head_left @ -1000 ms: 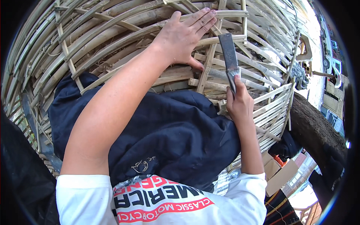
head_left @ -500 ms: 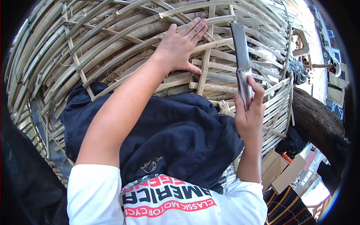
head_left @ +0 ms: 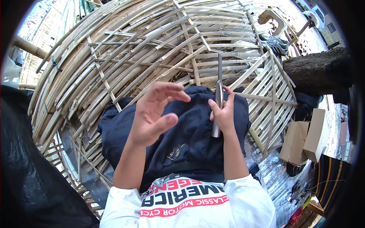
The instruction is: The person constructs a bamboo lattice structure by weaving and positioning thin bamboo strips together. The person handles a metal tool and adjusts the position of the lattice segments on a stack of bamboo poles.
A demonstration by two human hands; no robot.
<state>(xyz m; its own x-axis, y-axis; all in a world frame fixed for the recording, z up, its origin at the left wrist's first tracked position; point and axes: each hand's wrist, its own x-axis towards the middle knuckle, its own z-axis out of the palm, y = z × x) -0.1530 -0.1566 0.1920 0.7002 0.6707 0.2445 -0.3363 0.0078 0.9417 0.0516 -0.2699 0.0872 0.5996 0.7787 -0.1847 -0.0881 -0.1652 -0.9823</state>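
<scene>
My right hand [head_left: 225,116] grips a knife [head_left: 219,93] by its shiny metal tube handle. The broad blade is turned nearly edge-on and points away from me, over the bamboo. In the air to the left, my left hand [head_left: 152,114] is open and empty, its fingers loosely curved and the thumb apart. Beneath both hands a dark cloth [head_left: 190,140] covers my lap, with a few pale fibre curls [head_left: 176,151] on it. Beyond the cloth lies a large lattice of split bamboo strips [head_left: 144,57], bent in long curves and crossed by thin slats.
To the right are an open cardboard box [head_left: 294,142], a thick dark log [head_left: 313,66] and a pair of grey shoes [head_left: 276,45]. A black plastic sheet [head_left: 34,163] hangs on the left. Green bamboo poles [head_left: 81,9] stand at the far left.
My left hand has lifted off the bamboo strips and come back toward me. The knife has drawn back and turned from its flat side to nearly edge-on. The view has shifted.
</scene>
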